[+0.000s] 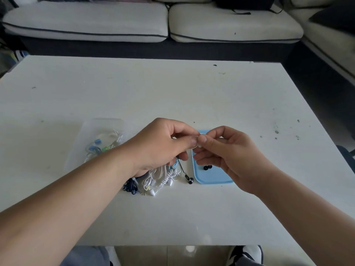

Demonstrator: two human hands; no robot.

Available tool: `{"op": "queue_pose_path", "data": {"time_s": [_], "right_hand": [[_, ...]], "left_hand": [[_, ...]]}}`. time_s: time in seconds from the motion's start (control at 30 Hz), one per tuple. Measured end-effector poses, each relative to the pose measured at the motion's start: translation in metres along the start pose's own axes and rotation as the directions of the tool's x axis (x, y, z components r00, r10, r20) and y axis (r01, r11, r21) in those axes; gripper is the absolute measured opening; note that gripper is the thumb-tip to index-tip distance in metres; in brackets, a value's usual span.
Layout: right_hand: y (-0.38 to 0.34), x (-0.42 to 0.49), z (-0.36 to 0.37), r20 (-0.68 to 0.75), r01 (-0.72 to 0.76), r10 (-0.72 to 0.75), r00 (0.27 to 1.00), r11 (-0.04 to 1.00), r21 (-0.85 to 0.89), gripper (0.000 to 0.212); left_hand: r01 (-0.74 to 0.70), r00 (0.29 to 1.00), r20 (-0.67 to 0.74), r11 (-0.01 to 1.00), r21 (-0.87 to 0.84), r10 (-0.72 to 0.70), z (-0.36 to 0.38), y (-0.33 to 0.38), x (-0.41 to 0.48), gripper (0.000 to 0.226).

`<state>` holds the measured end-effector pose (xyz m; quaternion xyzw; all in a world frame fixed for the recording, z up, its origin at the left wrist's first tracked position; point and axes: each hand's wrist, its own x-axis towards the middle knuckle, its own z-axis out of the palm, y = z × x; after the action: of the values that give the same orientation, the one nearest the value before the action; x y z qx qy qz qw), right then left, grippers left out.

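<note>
A pale two-cushion sofa [86,22] runs across the top of the frame, and below it a white, slightly scuffed tabletop [172,89] fills the middle. At the centre the left hand [163,144] and the right hand [226,150] meet fingertip to fingertip, both curled, thumb and forefinger of each pinching the same small white earphone piece [198,145] held up above the tabletop. It is too small to tell whether it is the bud itself or its soft tip.

From under the left hand a thin black cable with a dark metal earbud [189,180] hangs down to the surface; whether that hand also holds it cannot be seen.

Just below the right hand lies a light-blue shallow plastic tray [213,177] with two or three small black rubber ear tips [206,167] on it. This suggests the work is pulling tips off and collecting them there, with a few done and the white one in progress. Much seems left: a tangled heap of white earphone cables [161,179] and a coiled dark-blue cable [131,187] sit under the left wrist, and at centre left a clear plastic tray [103,127] holds more earphones with blue and green parts.

The tangle is the likely nuisance, since its loose cords lie close to the tray's left edge.
</note>
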<state>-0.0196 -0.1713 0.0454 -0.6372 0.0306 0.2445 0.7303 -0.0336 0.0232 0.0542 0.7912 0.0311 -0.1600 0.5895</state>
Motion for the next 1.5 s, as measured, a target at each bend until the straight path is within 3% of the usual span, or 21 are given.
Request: {"op": "queue_pose_path", "data": {"time_s": [0.3,0.4,0.57,0.83,0.97,1.2,1.3,1.5], "right_hand": [[0.0,0.003,-0.001,0.06,-0.063,0.054,0.997,0.987,0.145,0.027],[0.001,0.006,-0.004,0.058,-0.079,0.07,0.996,0.984,0.163,0.023],[0.002,0.006,0.001,0.084,-0.07,0.059,0.995,0.989,0.128,0.033],[0.001,0.006,0.013,0.119,-0.08,0.056,0.991,0.975,0.206,0.023],[0.002,0.008,0.011,0.112,-0.094,0.068,0.991,0.965,0.245,0.021],[0.001,0.008,0.004,0.069,-0.119,0.107,0.992,0.972,0.202,0.018],[0.003,0.008,-0.001,0.004,-0.125,0.127,0.992,0.974,0.189,0.028],[0.001,0.005,-0.003,-0.028,-0.132,0.138,0.99,0.978,0.164,0.024]], "left_hand": [[-0.008,0.987,-0.155,0.971,-0.238,-0.03,0.0,0.002,0.002,0.008],[0.001,0.99,-0.136,0.953,-0.302,-0.044,-0.003,0.002,0.002,0.01],[-0.001,0.997,-0.072,0.988,-0.157,-0.01,-0.003,-0.002,-0.001,0.012],[-0.16,0.956,-0.253,0.987,-0.032,0.147,0.002,-0.003,-0.005,0.015],[-0.219,0.946,-0.233,0.974,0.052,0.225,0.004,-0.004,-0.005,0.011],[-0.168,0.967,-0.177,0.98,0.105,0.185,0.003,-0.006,-0.004,0.013],[-0.148,0.966,-0.215,0.989,-0.001,0.144,0.002,-0.004,-0.003,0.012],[-0.104,0.971,-0.231,0.984,-0.148,0.068,0.004,-0.003,-0.002,0.013]]}}
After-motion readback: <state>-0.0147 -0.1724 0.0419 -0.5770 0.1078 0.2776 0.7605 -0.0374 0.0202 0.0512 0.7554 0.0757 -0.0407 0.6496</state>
